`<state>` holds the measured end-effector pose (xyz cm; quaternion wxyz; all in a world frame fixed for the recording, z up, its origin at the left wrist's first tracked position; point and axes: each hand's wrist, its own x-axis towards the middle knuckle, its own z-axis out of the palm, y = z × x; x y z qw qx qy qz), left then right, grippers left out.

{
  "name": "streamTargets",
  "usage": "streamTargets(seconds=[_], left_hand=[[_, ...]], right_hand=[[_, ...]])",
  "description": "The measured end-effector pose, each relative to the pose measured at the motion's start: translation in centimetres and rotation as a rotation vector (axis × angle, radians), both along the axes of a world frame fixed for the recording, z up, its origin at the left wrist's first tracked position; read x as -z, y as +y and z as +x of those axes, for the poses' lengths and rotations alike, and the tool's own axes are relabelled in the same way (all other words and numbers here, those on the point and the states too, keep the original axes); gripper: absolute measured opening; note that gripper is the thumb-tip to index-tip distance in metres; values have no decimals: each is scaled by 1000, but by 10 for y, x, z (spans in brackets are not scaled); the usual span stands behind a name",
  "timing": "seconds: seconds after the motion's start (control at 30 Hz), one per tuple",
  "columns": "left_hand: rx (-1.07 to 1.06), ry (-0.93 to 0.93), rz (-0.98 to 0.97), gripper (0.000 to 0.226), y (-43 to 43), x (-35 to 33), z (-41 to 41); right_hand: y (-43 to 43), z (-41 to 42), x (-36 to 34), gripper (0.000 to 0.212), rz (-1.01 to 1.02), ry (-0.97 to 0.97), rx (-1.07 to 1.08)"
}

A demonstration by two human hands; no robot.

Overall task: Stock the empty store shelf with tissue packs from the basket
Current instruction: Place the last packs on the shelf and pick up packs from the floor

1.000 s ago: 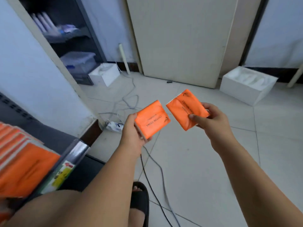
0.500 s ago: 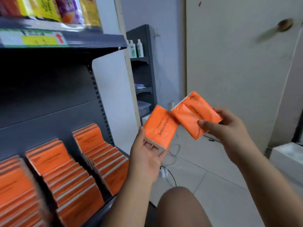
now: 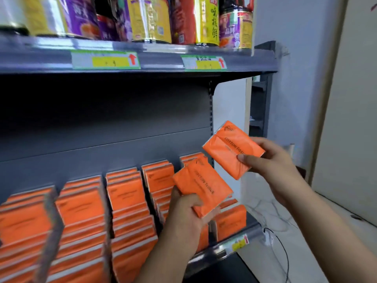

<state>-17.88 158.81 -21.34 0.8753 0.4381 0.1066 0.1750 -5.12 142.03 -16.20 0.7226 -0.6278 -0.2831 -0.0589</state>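
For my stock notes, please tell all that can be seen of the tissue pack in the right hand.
The tissue pack is flat, orange, rectangular, in soft-looking plastic wrap, printed COTTON TISSUE in dark letters. It is tilted in the air near the shelf. The right hand pinches it, thumb on front.

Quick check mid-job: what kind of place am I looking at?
Probably a small shop: a grey metal shelf with price tags on its edge, rows of identical orange tissue packs below, and packaged goods above.

L hand (image 3: 189, 214) grips tissue pack (image 3: 201, 185), R hand (image 3: 274, 160) pinches 2nd pack (image 3: 226, 149) higher up, both forearms stretched fwd.
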Motion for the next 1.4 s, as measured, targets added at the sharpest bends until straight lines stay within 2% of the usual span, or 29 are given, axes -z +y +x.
streamTargets(seconds=[0.13,0.23,0.37,0.47,0.57,0.63,0.77,0.87,0.93,0.97,1.03,1.2,1.4], left_hand=[[-83,32,31,30,27,5,-4],[-182,47,173,44,47,6,-5],[-283,20,161,47,75,8,5],[-365,23,254,56,94,11,16],[-412,48,344,31,111,12,32],[-483,82,461,20,121,11,44],[-491,153,661,22,133,2,66],[-454,167,821,45,143,-2,76],[-387,177,997,64,149,-4,80],[-377,208,1116,66,153,-5,83],[-411,297,1323,54,160,-5,88],[-485,378,1557,32,169,1,101],[-483,459,1836,28,176,14,108]], right_hand=[[23,12,-6,37,-116,-25,-46],[40,26,-9,38,-179,-29,-74],[65,45,-11,42,-241,-35,-65],[83,60,-14,38,-291,-77,-73],[99,79,-12,37,-308,-124,-90],[110,94,-8,36,-297,-144,-66],[124,122,0,31,-273,-136,5],[131,138,8,30,-306,-103,-41],[136,146,14,30,-334,-89,-65],[137,149,17,31,-343,-84,-63],[138,155,24,30,-349,-73,-46],[132,167,39,29,-348,-41,-21],[124,176,51,27,-445,-59,-33]])
